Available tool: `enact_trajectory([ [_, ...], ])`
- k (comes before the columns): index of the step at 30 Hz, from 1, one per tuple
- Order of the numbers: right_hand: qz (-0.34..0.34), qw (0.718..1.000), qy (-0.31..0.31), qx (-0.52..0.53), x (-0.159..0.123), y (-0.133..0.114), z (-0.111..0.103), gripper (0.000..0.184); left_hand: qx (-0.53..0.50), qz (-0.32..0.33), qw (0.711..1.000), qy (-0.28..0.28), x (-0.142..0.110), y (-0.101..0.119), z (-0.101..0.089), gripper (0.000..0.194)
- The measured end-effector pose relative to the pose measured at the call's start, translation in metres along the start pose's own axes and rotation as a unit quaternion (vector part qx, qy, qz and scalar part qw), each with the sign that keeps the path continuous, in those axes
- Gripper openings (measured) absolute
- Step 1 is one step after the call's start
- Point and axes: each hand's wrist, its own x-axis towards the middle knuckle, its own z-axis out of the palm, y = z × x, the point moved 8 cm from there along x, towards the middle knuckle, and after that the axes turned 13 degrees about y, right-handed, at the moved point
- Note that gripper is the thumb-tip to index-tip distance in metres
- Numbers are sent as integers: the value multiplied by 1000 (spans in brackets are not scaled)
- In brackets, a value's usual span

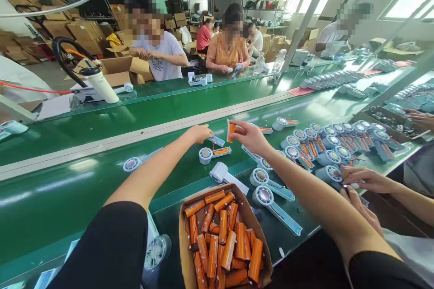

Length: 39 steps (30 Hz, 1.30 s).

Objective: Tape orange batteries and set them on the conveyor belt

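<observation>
My right hand (251, 137) is closed in a pinch, holding up an orange battery (232, 131) with a white strip along its left side. My left hand (199, 134) is curled over the belt at the end of a pale blue handle strip (217, 140); what its fingers grip is hidden. Just below lies a small handheld fan (205, 155) with an orange battery in its handle and a thin wire rising from it. Nearer me, another fan (219, 172) lies handle towards the right. A cardboard box (182, 235) of orange wired batteries (223, 226) stands in front of me.
Several fans (330, 157) crowd the belt (162, 122) at right, beside a co-worker's hands (364, 185). More fans (264, 195) lie beside the box; one (131, 164) is left of my arm. A tumbler (101, 83) stands across the belt, where co-workers sit.
</observation>
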Motion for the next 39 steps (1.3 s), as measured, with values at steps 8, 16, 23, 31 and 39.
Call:
enact_trajectory([
  [8,-9,985,-47,-164,50,36,47,42,40,-27,999,-19,22,5,12,24],
  [16,-15,976,-10,-217,56,43,21,45,4,-43,999,-13,26,2,11,27],
  [23,-32,963,-28,-265,51,46,19,43,-60,-113,992,-12,42,0,5,30],
  [31,-72,915,-96,-384,52,51,40,36,-144,-159,976,37,39,-11,-16,34],
  [39,-74,859,-180,-473,51,55,68,30,-167,-234,954,85,51,-10,-14,37],
])
